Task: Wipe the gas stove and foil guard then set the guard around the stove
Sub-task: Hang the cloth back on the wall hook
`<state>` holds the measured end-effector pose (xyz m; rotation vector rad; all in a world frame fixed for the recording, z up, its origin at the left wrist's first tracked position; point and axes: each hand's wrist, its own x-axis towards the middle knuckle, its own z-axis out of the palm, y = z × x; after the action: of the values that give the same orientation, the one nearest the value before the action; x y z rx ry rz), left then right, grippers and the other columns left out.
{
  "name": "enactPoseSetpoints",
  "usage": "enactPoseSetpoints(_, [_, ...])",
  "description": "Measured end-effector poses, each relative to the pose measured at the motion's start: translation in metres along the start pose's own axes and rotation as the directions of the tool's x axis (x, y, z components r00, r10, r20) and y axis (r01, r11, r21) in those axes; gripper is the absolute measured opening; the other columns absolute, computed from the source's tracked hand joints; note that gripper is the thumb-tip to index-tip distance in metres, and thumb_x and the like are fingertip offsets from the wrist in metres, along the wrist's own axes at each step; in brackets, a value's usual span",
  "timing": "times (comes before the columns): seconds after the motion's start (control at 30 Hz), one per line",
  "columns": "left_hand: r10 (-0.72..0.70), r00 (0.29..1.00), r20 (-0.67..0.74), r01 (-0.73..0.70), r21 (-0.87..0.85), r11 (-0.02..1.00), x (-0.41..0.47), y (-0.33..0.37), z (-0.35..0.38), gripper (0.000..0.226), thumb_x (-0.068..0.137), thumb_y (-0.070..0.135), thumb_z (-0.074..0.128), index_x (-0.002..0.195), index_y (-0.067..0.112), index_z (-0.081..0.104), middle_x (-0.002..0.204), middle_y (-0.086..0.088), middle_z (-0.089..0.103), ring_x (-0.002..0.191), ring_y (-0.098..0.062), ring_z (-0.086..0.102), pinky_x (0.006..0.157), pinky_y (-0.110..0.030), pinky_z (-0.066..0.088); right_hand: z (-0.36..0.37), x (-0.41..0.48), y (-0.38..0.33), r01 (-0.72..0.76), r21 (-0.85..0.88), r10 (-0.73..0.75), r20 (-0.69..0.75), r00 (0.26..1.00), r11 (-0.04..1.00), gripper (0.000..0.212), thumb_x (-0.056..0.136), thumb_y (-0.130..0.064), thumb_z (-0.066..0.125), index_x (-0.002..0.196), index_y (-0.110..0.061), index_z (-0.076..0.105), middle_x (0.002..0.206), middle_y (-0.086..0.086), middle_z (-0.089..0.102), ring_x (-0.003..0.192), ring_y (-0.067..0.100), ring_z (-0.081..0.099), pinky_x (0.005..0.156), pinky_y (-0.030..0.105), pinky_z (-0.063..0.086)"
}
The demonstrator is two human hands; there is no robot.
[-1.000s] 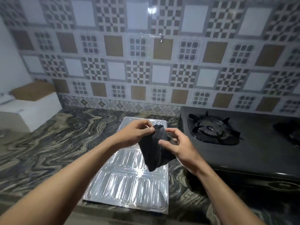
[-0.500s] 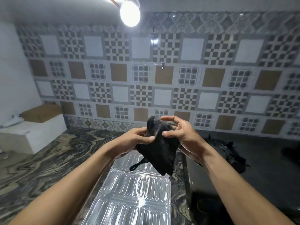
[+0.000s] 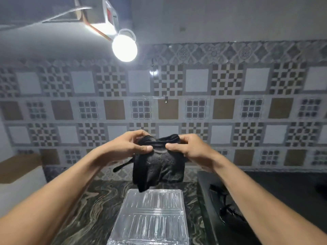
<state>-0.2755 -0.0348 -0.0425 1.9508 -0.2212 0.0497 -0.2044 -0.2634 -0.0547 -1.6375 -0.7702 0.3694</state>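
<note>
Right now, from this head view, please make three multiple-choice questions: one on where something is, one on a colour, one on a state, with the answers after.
1. Where does the foil guard lie?
A. flat on the counter, left of the gas stove
B. standing around the stove
C. leaning on the tiled wall

2. What colour is the cloth?
A. white
B. black
C. yellow

3. How is the cloth held?
A. pressed on the stove top
B. lying loose on the guard
C. up in the air, pinched by both hands

Answers:
1. A, since the ribbed foil sheet rests flat on the marbled counter beside the gas stove.
2. B, since it shows dark black against the patterned tiles.
3. C, since the left hand and the right hand grip its top edge and it hangs above the guard, touching nothing else.
</note>
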Motion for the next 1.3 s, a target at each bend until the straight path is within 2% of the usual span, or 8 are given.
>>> enactPoseSetpoints(0.2, [0.043, 0.997, -0.061, -0.046, -0.048, 0.998, 0.043, 0.007, -0.031, 0.029, 0.093, 0.002, 0.061, 0.115, 0.011, 0.047, 0.092, -0.009, 0.068, 0.074, -0.012, 0.067, 0.061, -0.025, 0.055, -0.014, 0.047, -0.003, 0.200, -0.184, -0.210, -0.037, 0.977, 0.962, 0.042, 0.090, -0.015, 0.070, 0.122, -0.036, 0.055, 0.122, 0.005, 0.061, 0.109, 0.014, 0.062, 0.086, 0.025, 0.056])
enactPoseSetpoints(0.33, [0.107, 0.989, -0.098, -0.094, 0.128, 0.987, 0.078, 0.009, -0.055, 0.035, 0.091, 0.013, 0.069, 0.119, 0.030, 0.061, 0.129, -0.006, 0.063, 0.116, -0.026, 0.063, 0.101, -0.046, 0.050, -0.031, 0.077, -0.007, 0.272, -0.344, -0.276, 0.036, 0.960, 0.899, 0.032, 0.094, -0.008, 0.061, 0.115, -0.032, 0.067, 0.116, -0.008, 0.067, 0.107, 0.012, 0.062, 0.093, 0.026, 0.052])
enactPoseSetpoints(0.53, [0.112, 0.979, -0.173, -0.042, 0.365, 0.930, 0.135, 0.013, -0.072, 0.018, 0.092, 0.025, 0.069, 0.103, 0.036, 0.076, 0.100, 0.008, 0.077, 0.097, -0.017, 0.072, 0.093, -0.040, 0.055, -0.063, 0.139, -0.004, 0.241, -0.369, -0.257, 0.005, 0.966, 0.898, 0.037, 0.093, -0.012, 0.065, 0.126, -0.027, 0.066, 0.120, -0.007, 0.068, 0.106, 0.005, 0.064, 0.095, 0.025, 0.053])
enactPoseSetpoints(0.67, [0.190, 0.958, -0.214, -0.091, 0.402, 0.911, 0.178, 0.015, -0.079, 0.025, 0.095, 0.012, 0.063, 0.109, 0.030, 0.073, 0.095, 0.019, 0.072, 0.070, 0.008, 0.066, 0.065, -0.009, 0.049, -0.091, 0.181, 0.003, 0.319, -0.457, -0.333, 0.051, 0.941, 0.831, 0.047, 0.088, -0.019, 0.071, 0.130, -0.039, 0.061, 0.125, -0.015, 0.062, 0.114, -0.003, 0.056, 0.098, 0.016, 0.044])
enactPoseSetpoints(0.77, [0.252, 0.934, -0.252, -0.115, 0.456, 0.883, 0.214, 0.013, -0.087, 0.027, 0.094, 0.015, 0.065, 0.103, 0.037, 0.077, 0.107, 0.022, 0.072, 0.088, 0.007, 0.065, 0.084, -0.023, 0.050, -0.114, 0.215, 0.008, 0.351, -0.574, -0.388, 0.063, 0.920, 0.740, 0.042, 0.089, -0.022, 0.069, 0.125, -0.043, 0.063, 0.124, -0.014, 0.059, 0.116, 0.003, 0.054, 0.102, 0.023, 0.041])
enactPoseSetpoints(0.97, [0.516, 0.781, -0.352, -0.159, 0.686, 0.710, 0.288, 0.007, -0.107, 0.026, 0.084, 0.020, 0.076, 0.109, 0.029, 0.077, 0.108, 0.007, 0.072, 0.102, -0.009, 0.064, 0.097, -0.034, 0.051, -0.141, 0.284, 0.016, 0.317, -0.798, -0.571, -0.040, 0.820, 0.512, 0.045, 0.093, -0.025, 0.065, 0.136, -0.035, 0.055, 0.100, -0.015, 0.048, 0.086, -0.001, 0.045, 0.071, 0.005, 0.036])
enactPoseSetpoints(1.13, [0.617, 0.682, -0.392, -0.043, 0.821, 0.569, 0.333, -0.023, -0.107, 0.031, 0.086, 0.021, 0.074, 0.116, 0.021, 0.075, 0.108, 0.001, 0.065, 0.100, -0.017, 0.061, 0.084, -0.017, 0.044, -0.142, 0.328, 0.045, 0.134, -0.954, -0.643, -0.074, 0.763, 0.269, 0.047, 0.094, -0.029, 0.059, 0.138, -0.031, 0.045, 0.126, 0.007, 0.044, 0.101, 0.030, 0.054, 0.076, 0.046, 0.055])
enactPoseSetpoints(1.3, [0.588, 0.641, -0.493, 0.094, 0.811, 0.577, 0.336, -0.059, -0.101, 0.031, 0.092, 0.050, 0.055, 0.111, 0.035, 0.072, 0.103, 0.015, 0.066, 0.086, -0.006, 0.058, 0.062, -0.019, 0.043, -0.128, 0.328, 0.079, 0.039, -0.989, -0.708, -0.075, 0.702, 0.144, 0.053, 0.085, -0.024, 0.074, 0.134, -0.018, 0.056, 0.131, 0.013, 0.051, 0.107, 0.033, 0.056, 0.081, 0.044, 0.055])
